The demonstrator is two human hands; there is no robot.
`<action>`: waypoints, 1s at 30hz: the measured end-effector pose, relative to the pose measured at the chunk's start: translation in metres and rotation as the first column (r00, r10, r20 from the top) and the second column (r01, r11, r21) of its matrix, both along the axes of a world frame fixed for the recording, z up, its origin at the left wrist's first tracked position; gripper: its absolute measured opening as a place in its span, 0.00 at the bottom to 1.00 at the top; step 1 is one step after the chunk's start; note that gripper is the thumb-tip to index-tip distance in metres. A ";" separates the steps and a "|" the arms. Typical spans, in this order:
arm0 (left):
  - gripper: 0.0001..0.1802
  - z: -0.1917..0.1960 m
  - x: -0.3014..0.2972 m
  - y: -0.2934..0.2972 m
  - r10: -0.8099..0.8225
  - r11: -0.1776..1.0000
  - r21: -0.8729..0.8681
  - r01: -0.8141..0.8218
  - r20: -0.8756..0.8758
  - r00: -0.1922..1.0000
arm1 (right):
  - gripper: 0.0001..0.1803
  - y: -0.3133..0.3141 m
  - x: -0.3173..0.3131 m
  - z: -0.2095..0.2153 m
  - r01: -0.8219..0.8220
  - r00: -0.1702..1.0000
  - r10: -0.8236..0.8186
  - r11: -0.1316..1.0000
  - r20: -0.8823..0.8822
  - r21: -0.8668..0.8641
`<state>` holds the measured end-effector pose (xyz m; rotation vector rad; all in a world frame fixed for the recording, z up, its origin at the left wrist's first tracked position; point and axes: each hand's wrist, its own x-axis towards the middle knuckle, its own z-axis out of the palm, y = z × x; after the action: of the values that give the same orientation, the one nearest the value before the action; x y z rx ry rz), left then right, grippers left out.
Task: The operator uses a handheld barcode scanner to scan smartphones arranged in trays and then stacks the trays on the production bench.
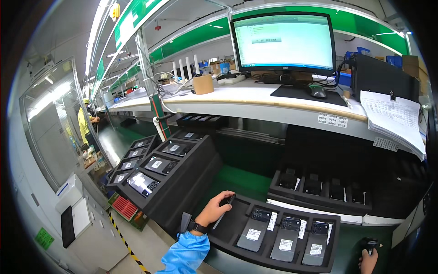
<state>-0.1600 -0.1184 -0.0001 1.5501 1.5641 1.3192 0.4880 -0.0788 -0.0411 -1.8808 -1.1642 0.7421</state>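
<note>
My left hand [214, 210], in a blue sleeve with a dark band at the wrist, is closed around a thin dark smartphone [224, 212] seen nearly edge-on. It is over the left end of a black foam tray [230, 234]. To its right in that tray lie three grey smartphones [250, 234], each with a white label, camera bumps upward and paper slips beside them. At the lower right, my right hand [368, 262] is wrapped around a small black handheld device [369, 245] that looks like a scanner. The lower picture edge cuts off that hand.
Stacked foam trays [185, 164] with labelled phones stand at the left. Another phone tray [319, 194] sits behind the near one. Above is a white shelf [255, 93] with a monitor [285, 43], a mouse [318, 92] and clipped papers [393, 118]. A person [84, 122] stands far left.
</note>
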 end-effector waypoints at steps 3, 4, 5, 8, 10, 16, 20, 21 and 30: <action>0.39 0.003 0.005 -0.002 0.036 0.999 0.034 -0.038 0.064 0.997 | 0.17 0.002 -0.001 -0.003 -0.010 0.999 0.009 1.000 -0.034 -0.028; 0.48 0.005 0.007 -0.002 0.020 0.999 0.030 -0.022 0.073 0.997 | 0.13 0.004 -0.002 -0.005 0.039 0.997 -0.039 0.999 -0.071 0.002; 0.48 0.006 0.008 -0.003 -0.004 1.000 0.023 0.002 0.074 0.997 | 0.09 0.005 -0.003 -0.009 0.097 0.990 -0.093 0.995 -0.108 0.030; 0.56 0.009 0.009 -0.003 0.027 0.999 0.037 -0.029 0.037 0.999 | 0.08 0.007 -0.002 -0.012 0.069 0.990 -0.064 0.997 -0.123 0.041; 0.56 0.009 0.009 -0.004 0.034 0.999 0.013 -0.035 0.051 0.998 | 0.08 0.006 -0.004 -0.008 0.067 0.991 -0.065 0.998 -0.114 0.010; 0.39 0.008 0.003 -0.003 0.046 0.999 -0.015 -0.050 -0.205 0.978 | 0.06 0.002 -0.020 0.014 0.072 0.996 -0.073 0.997 -0.052 -0.005; 0.44 0.010 0.006 -0.004 0.014 1.000 -0.021 -0.015 -0.028 1.000 | 0.06 0.001 -0.018 0.010 0.074 0.994 -0.074 0.997 -0.078 -0.004; 0.47 0.009 0.007 -0.004 0.041 0.999 0.010 -0.040 -0.011 0.999 | 0.07 0.002 -0.015 0.007 0.079 0.994 -0.079 0.997 -0.077 -0.004; 0.57 0.006 0.007 -0.004 0.012 0.999 0.030 -0.014 0.051 0.999 | 0.19 0.001 -0.019 0.013 0.041 0.976 -0.045 0.999 -0.214 -0.023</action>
<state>-0.1533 -0.1228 0.0056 1.5150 1.5315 1.3852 0.4687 -0.0782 -0.0281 -1.7851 -0.9806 0.9107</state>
